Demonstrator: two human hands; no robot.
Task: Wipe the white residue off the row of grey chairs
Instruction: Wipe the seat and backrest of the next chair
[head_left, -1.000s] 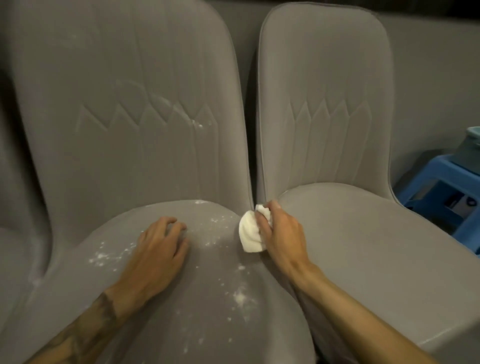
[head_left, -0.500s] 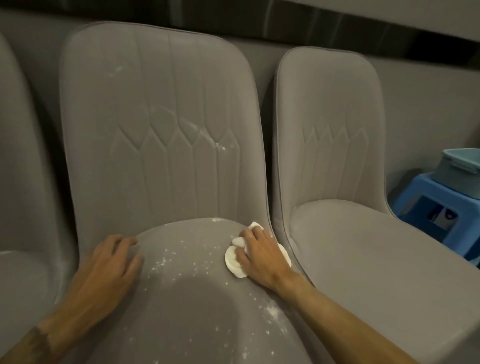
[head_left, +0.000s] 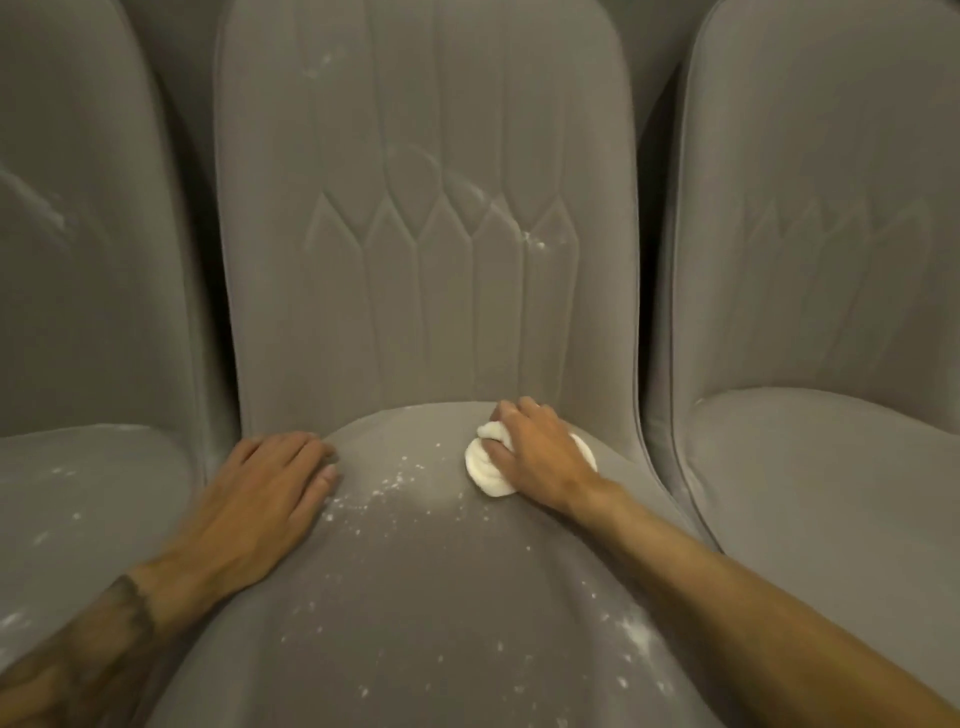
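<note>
Wiping the middle chair (head_left: 415, 597) with a balled white cloth (head_left: 485, 470).
The right hand (head_left: 540, 452) curls round the cloth and presses it to the seat just short of the backrest (head_left: 415, 156). The left hand (head_left: 265, 488) lies flat with straight fingers by the seat's left edge, probably bracing. White residue (head_left: 384, 488) speckles the seat between both hands and back toward the wrists, where there is sweeping room. The left chair (head_left: 78, 493), beyond the left hand, seems dusted too.

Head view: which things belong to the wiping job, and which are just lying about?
Job: white cloth held by right hand; left hand resting on middle chair; white residue; left chair; right chair.
Lying about: nothing visible.
</note>
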